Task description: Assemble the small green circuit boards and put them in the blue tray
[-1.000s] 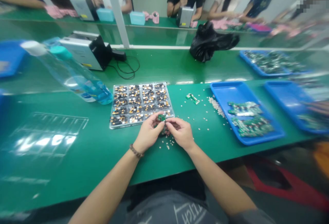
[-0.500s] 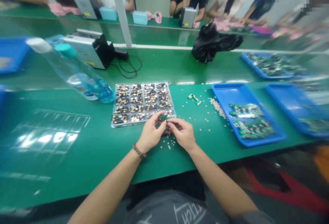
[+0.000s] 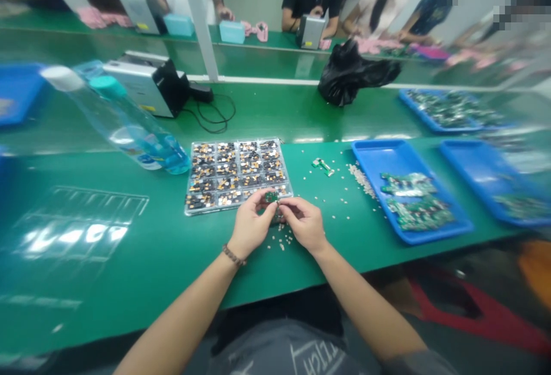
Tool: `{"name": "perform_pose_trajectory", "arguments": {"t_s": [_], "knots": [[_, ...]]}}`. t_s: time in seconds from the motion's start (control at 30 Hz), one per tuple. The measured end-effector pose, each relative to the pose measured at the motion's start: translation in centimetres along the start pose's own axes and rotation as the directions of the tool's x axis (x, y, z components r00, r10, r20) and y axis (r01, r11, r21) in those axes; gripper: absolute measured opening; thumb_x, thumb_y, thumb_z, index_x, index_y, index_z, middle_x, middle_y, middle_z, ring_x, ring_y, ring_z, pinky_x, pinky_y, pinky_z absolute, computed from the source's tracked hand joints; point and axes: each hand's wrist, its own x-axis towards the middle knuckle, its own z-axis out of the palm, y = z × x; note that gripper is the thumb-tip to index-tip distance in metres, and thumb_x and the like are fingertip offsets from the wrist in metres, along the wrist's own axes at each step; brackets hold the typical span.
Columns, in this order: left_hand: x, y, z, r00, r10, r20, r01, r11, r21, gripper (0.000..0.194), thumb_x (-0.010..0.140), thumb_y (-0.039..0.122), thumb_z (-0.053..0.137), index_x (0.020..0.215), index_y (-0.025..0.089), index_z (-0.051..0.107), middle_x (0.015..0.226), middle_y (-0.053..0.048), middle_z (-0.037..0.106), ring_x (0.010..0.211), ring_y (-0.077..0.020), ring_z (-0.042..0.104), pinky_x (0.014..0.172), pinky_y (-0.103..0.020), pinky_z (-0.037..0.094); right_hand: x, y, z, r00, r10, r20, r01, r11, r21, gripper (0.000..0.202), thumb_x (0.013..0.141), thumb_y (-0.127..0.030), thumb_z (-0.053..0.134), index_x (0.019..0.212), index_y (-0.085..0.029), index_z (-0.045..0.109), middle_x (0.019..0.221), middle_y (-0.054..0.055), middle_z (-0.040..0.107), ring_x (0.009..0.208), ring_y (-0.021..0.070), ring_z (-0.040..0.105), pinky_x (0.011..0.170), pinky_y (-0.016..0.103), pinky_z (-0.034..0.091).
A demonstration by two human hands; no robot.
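My left hand (image 3: 253,221) is closed on a small green circuit board (image 3: 271,197), whose upper end shows above the thumb. Close against it, my right hand (image 3: 305,223) has thumb and forefinger pinched together at the board's near right side. Whatever lies between those fingertips is too small and covered to make out. Just behind my hands is a clear compartment box (image 3: 238,169) of small black, white and orange parts. Tiny pale pieces (image 3: 282,246) are scattered on the green table below my fingers. A loose board piece (image 3: 322,166) lies beyond my right hand.
To the right, a blue tray (image 3: 407,191) holds stacked circuit boards, with more blue trays (image 3: 482,180) past it. Bottles (image 3: 142,139), a silver-black device (image 3: 148,82) and a clear lid (image 3: 81,231) are at left. A black bag (image 3: 344,76) sits behind; people work opposite.
My hands stay together at the board with only slight finger movement. The view has shifted a little. Across the table, the person in black has lowered a raised hand.
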Motion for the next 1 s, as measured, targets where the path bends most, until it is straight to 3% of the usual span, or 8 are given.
{"name": "perform_pose_trajectory", "arguments": {"t_s": [0.23, 0.4, 0.5, 0.6, 0.67, 0.77, 0.87, 1.0], "knots": [[0.1, 0.2, -0.3, 1.0, 0.007, -0.022, -0.009, 0.997, -0.074, 0.034, 0.08, 0.03, 0.069, 0.109, 0.017, 0.06, 0.101, -0.007, 0.069, 0.093, -0.0193, 0.066, 0.086, -0.032, 0.053, 0.2, 0.4, 0.3, 0.992, 0.096, 0.081, -0.105, 0.988, 0.114, 0.039, 0.079, -0.036, 0.07, 0.115, -0.021, 0.062, 0.101, 0.007, 0.07, 0.089, 0.0198, 0.068, 0.067, 0.027, 0.057], [-0.5, 1.0, -0.1, 0.992, 0.127, -0.01, -0.126, 0.991, 0.043, 0.027, 0.08, 0.031, 0.069, 0.103, 0.018, 0.062, 0.103, -0.006, 0.066, 0.09, -0.0183, 0.065, 0.084, -0.032, 0.053, 0.8, -0.8, -1.4, 0.994, -0.102, 0.026, 0.105, 0.986, -0.126, 0.015, 0.084, -0.033, 0.064, 0.09, -0.02, 0.07, 0.092, 0.005, 0.071, 0.085, 0.0186, 0.066, 0.074, 0.03, 0.054], [-1.0, 1.4, 0.2, 0.978, 0.206, 0.038, -0.209, 0.972, 0.104, 0.031, 0.082, 0.029, 0.067, 0.111, 0.02, 0.06, 0.113, -0.007, 0.063, 0.098, -0.0192, 0.062, 0.084, -0.031, 0.052, 1.8, -1.6, -6.6, 0.966, -0.221, -0.131, 0.156, 0.911, -0.381, 0.017, 0.085, -0.033, 0.062, 0.092, -0.02, 0.071, 0.098, 0.007, 0.07, 0.09, 0.0204, 0.065, 0.077, 0.031, 0.052], [-1.2, 1.6, 0.4, 0.978, 0.205, 0.036, -0.208, 0.969, 0.136, 0.025, 0.086, 0.029, 0.062, 0.109, 0.02, 0.06, 0.105, -0.006, 0.065, 0.097, -0.018, 0.062, 0.08, -0.029, 0.052, 2.8, -1.6, -15.0, 0.907, -0.173, -0.385, -0.101, 0.796, -0.596, 0.026, 0.081, -0.038, 0.062, 0.091, -0.017, 0.073, 0.094, 0.009, 0.071, 0.086, 0.0232, 0.065, 0.078, 0.034, 0.051], [-1.3, 1.5, 0.4, 0.982, 0.186, 0.027, -0.188, 0.972, 0.143, 0.022, 0.087, 0.029, 0.06, 0.107, 0.021, 0.06, 0.1, -0.005, 0.066, 0.093, -0.0172, 0.063, 0.078, -0.029, 0.052, 2.9, -1.1, -20.8, 0.88, -0.057, -0.471, -0.339, 0.62, -0.708, 0.028, 0.08, -0.038, 0.061, 0.093, -0.017, 0.074, 0.09, 0.008, 0.073, 0.086, 0.0252, 0.066, 0.08, 0.036, 0.049], [-1.3, 1.3, 0.4, 0.984, 0.176, 0.028, -0.178, 0.972, 0.15, 0.021, 0.087, 0.03, 0.058, 0.106, 0.023, 0.061, 0.099, -0.005, 0.067, 0.091, -0.018, 0.063, 0.076, -0.03, 0.053, 2.6, 0.0, -27.1, 0.852, 0.148, -0.502, -0.522, 0.311, -0.794, 0.026, 0.079, -0.036, 0.06, 0.093, -0.019, 0.076, 0.093, 0.009, 0.074, 0.091, 0.0277, 0.066, 0.082, 0.036, 0.048], [-1.2, 1.1, 0.3, 0.982, 0.187, 0.022, -0.188, 0.967, 0.172, 0.02, 0.086, 0.03, 0.059, 0.105, 0.025, 0.063, 0.098, -0.005, 0.067, 0.089, -0.0191, 0.063, 0.075, -0.032, 0.053, 2.3, 0.5, -29.4, 0.804, 0.28, -0.525, -0.577, 0.149, -0.803, 0.026, 0.079, -0.036, 0.061, 0.091, -0.018, 0.077, 0.09, 0.011, 0.074, 0.089, 0.0307, 0.067, 0.078, 0.037, 0.048], [-1.1, 1.0, 0.3, 0.981, 0.196, 0.01, -0.194, 0.96, 0.2, 0.02, 0.087, 0.032, 0.058, 0.105, 0.024, 0.063, 0.097, -0.005, 0.066, 0.088, -0.0188, 0.063, 0.074, -0.032, 0.053, 3.9, -0.2, -26.6, 0.826, 0.18, -0.534, -0.558, 0.132, -0.819, 0.03, 0.081, -0.038, 0.061, 0.09, -0.014, 0.076, 0.085, 0.019, 0.072, 0.083, 0.0349, 0.067, 0.072, 0.043, 0.049]]}}
